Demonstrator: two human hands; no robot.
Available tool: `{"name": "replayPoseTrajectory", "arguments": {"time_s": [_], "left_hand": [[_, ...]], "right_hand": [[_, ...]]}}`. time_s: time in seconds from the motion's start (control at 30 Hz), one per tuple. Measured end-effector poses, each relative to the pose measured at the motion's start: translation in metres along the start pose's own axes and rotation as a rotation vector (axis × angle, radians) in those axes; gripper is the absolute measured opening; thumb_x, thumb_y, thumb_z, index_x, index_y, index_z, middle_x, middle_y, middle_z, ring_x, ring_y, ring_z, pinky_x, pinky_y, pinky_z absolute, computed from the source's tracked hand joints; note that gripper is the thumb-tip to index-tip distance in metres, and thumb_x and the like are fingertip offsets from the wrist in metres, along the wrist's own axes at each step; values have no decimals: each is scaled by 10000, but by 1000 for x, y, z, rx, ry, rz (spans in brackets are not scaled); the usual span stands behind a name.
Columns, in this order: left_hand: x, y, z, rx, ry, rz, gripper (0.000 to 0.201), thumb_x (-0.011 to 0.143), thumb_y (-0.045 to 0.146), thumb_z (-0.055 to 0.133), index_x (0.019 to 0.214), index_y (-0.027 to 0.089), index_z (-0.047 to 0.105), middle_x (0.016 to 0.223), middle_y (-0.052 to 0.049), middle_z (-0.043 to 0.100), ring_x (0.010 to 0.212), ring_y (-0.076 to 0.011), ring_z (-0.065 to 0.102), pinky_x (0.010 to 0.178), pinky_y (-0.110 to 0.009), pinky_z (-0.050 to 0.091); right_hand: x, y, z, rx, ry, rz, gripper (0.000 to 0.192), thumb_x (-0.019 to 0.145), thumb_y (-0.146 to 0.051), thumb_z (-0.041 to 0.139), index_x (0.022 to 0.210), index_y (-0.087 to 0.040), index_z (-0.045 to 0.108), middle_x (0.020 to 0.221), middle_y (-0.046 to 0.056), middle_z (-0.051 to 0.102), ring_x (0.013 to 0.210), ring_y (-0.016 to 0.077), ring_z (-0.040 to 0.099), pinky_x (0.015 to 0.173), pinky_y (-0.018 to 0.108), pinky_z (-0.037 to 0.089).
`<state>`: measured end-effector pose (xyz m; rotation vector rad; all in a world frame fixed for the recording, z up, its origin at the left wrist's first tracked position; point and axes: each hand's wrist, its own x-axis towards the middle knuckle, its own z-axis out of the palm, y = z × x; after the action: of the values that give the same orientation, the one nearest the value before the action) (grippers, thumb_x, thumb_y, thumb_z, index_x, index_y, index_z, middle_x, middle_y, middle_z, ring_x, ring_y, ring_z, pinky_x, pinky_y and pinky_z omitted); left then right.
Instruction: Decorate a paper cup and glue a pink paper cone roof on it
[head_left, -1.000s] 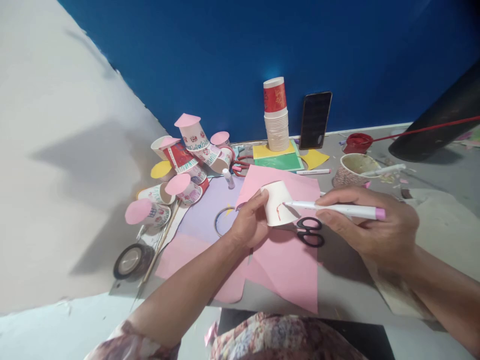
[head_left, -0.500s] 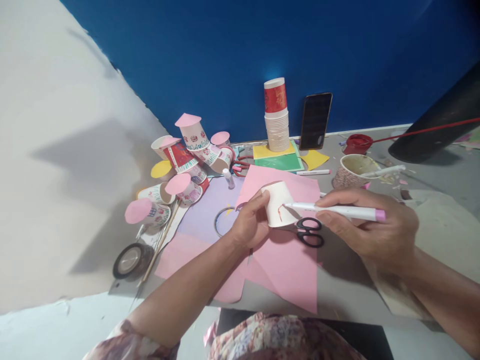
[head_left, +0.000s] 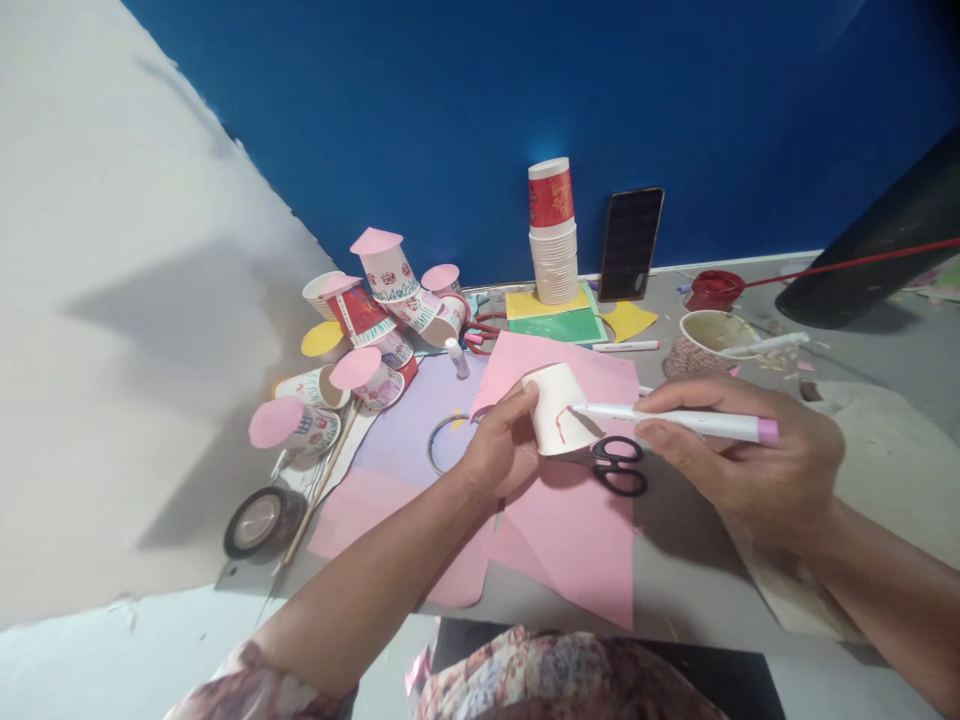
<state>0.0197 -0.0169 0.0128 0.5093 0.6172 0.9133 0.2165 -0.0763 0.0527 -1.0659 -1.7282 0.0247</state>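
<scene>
While the left hand (head_left: 499, 450) grips the white paper cup (head_left: 559, 408) sideways above the pink paper (head_left: 570, 530), the right hand (head_left: 739, 455) pinches a white marker (head_left: 675, 420), tip touching the cup wall; only a short red mark shows, most of the wall bare; judged early in decorating; finished decorated cups (head_left: 367, 320) lie far left; black scissors (head_left: 619, 465) just beside the cup.

Grey table (head_left: 697, 570) against a blue wall. On it: pink paper (head_left: 577, 530), lilac sheet (head_left: 409, 425), black scissors (head_left: 619, 465), tape roll (head_left: 256, 520), decorated cups (head_left: 367, 325), cup stack (head_left: 553, 235), leaning phone (head_left: 631, 243), patterned bowl (head_left: 705, 340), marker (head_left: 626, 345).
</scene>
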Motion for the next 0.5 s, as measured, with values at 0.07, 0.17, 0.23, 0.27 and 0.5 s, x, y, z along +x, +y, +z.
{"name": "replayPoseTrajectory", "arguments": {"time_s": [0.07, 0.17, 0.23, 0.27, 0.5], "left_hand": [[0, 0, 0, 15, 6, -1, 412, 899, 330, 721, 1263, 138, 700, 951, -102, 754, 844, -286, 736, 799, -481, 637], [-1, 0, -1, 29, 6, -13, 416, 907, 356, 706, 1262, 138, 693, 982, -116, 759, 864, -304, 745, 823, -511, 636], [-1, 1, -2, 31, 0, -18, 417, 907, 367, 704, 1252, 134, 691, 1000, -129, 759, 876, -316, 746, 804, -523, 641], [-1, 1, -2, 32, -4, -20, 415, 906, 371, 706, 1245, 133, 691, 1002, -133, 758, 880, -321, 746, 793, -528, 643], [-2, -1, -1, 24, 1, -16, 414, 902, 368, 714, 1241, 131, 692, 1011, -130, 756, 905, -324, 743, 850, -565, 631]], "right_hand": [[0, 1, 0, -5, -4, -5, 82, 951, -232, 705, 880, -273, 701, 745, -74, 797, 509, 71, 669, 510, 157, 535], [-1, 1, -2, -32, 19, 4, 92, 949, -240, 713, 864, -274, 702, 736, -71, 795, 519, 80, 673, 523, 168, 538], [-1, 2, -3, -37, 33, 20, 94, 949, -240, 716, 864, -278, 704, 714, -77, 785, 502, 80, 659, 506, 172, 529], [-1, 2, -3, -35, 37, 26, 93, 948, -240, 718, 866, -281, 705, 708, -79, 782, 493, 80, 652, 494, 174, 522], [-1, 0, -2, -25, 30, 45, 87, 932, -238, 722, 859, -285, 718, 714, -75, 788, 478, 93, 654, 473, 189, 525]]}}
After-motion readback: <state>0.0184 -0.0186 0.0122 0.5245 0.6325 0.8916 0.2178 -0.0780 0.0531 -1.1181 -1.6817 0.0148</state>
